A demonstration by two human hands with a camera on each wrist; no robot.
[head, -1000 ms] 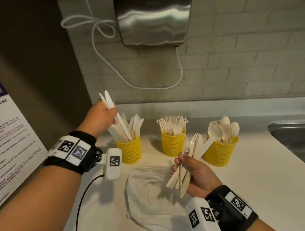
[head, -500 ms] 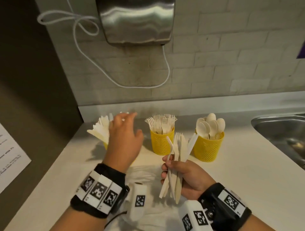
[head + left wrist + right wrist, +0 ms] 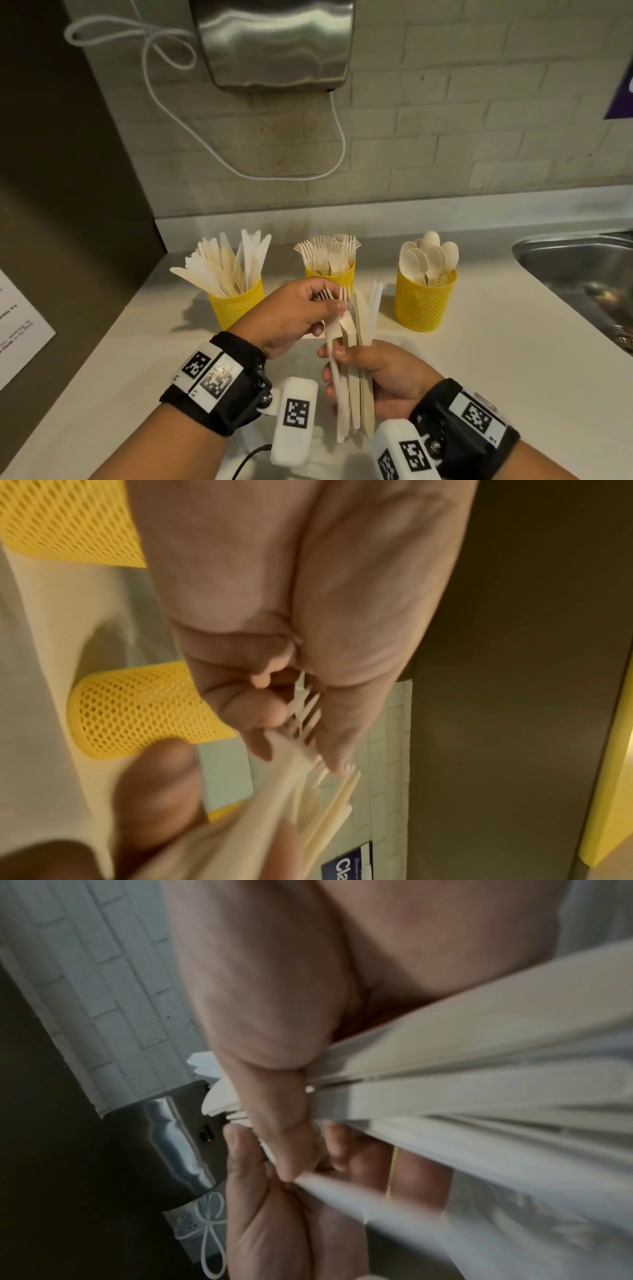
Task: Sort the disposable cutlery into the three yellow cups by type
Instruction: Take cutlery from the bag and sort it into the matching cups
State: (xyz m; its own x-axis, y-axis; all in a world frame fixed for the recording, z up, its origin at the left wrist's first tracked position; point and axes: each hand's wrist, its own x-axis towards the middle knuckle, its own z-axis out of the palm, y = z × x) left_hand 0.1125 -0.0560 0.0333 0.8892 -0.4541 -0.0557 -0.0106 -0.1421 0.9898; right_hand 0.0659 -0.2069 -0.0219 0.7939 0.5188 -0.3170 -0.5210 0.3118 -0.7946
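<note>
Three yellow mesh cups stand in a row on the white counter. The left cup [image 3: 236,305] holds knives, the middle cup [image 3: 330,274] holds forks and the right cup [image 3: 424,305] holds spoons. In front of them my right hand [image 3: 334,366] grips an upright bundle of pale cutlery [image 3: 358,346] by the handles. My left hand [image 3: 334,296] pinches the head of a fork [image 3: 304,712] at the top of that bundle. In the right wrist view the bundle [image 3: 479,1069] fans out from under my thumb. The middle cup is partly hidden behind my left hand.
A steel sink [image 3: 582,267] is set into the counter at the right. A metal hand dryer [image 3: 274,44] with a white cable [image 3: 339,137] hangs on the brick wall above the cups. A paper sign [image 3: 20,329] is at the left. A crumpled white bag [image 3: 342,459] lies under my hands.
My left hand left its knives in the left cup, came back to the bundle and now pinches a fork. My right hand stayed in place with the bundle.
</note>
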